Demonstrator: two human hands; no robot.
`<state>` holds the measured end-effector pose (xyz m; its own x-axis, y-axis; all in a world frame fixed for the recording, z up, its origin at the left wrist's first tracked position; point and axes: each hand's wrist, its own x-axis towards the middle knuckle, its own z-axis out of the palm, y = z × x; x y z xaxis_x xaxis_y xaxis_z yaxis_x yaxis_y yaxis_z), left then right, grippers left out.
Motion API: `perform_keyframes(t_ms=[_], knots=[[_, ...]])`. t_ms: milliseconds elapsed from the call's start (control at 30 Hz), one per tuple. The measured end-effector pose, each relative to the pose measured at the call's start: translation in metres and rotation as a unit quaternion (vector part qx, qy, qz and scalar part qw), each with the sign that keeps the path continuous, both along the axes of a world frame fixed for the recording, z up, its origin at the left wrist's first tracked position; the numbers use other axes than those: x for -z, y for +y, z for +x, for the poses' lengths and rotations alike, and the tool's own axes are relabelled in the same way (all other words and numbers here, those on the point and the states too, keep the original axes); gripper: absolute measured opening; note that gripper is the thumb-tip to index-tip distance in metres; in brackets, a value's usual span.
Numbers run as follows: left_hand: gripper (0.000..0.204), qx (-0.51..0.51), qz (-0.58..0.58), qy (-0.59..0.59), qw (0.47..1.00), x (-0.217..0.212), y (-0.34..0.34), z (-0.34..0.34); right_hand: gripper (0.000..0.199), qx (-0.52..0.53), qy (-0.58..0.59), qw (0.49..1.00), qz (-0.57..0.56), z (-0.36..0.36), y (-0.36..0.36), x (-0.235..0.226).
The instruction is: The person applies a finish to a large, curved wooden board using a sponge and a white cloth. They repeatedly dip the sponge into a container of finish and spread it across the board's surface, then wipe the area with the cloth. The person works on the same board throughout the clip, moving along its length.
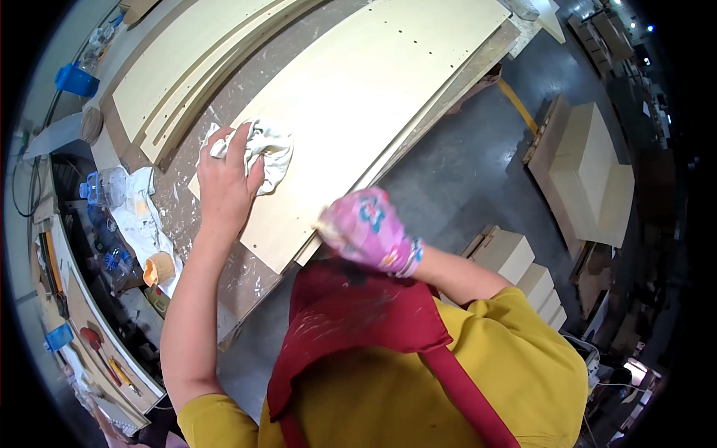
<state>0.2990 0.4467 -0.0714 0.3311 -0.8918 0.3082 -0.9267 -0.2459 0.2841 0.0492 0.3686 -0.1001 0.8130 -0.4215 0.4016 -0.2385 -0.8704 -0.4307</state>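
The bare left hand [224,183] grips a crumpled white cloth [276,157] against the long, flat, cream-coloured board [358,97], near its left edge; the right hand [366,230], in a pink flowered glove [377,213], curls at the board's near right edge, too blurred to tell whether it holds anything; the board lies over a paint-spattered brown table [179,213]

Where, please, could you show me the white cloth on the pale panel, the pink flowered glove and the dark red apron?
White cloth [275,153]: head view, on its crumpled folds.
Pink flowered glove [370,228]: head view, on its back.
Dark red apron [355,315]: head view, on its front.
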Motion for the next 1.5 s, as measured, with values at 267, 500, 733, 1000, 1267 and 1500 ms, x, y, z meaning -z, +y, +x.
perform_keyframes(t_ms=[267,500,733,1000,1267,1500], knots=[[0.055,0.002,-0.012,-0.001,1.0,0.0,-0.003,0.001,0.03,0.157,-0.169,0.965,0.124,-0.01,-0.08,-0.016],[0.053,-0.002,-0.024,-0.01,1.0,-0.002,-0.006,0.001,0.023,0.065,-0.306,0.593,0.742,-0.002,-0.057,-0.046],[0.07,-0.041,-0.015,0.064,0.997,-0.019,-0.049,-0.02,0.034,-0.051,-0.235,0.515,0.823,0.032,-0.091,-0.071],[0.028,-0.221,-0.227,0.097,0.943,-0.055,0.123,0.016,0.031,-0.222,-0.048,0.57,0.79,0.147,-0.061,-0.132],[0.035,-0.445,-0.061,0.074,0.89,-0.036,0.256,0.016,0.021,-0.306,0.214,0.36,0.855,0.267,0.064,-0.065],[0.012,-0.37,-0.081,-0.043,0.924,-0.008,0.268,0.038,0.019,-0.222,0.249,0.43,0.839,0.276,0.095,-0.059]])
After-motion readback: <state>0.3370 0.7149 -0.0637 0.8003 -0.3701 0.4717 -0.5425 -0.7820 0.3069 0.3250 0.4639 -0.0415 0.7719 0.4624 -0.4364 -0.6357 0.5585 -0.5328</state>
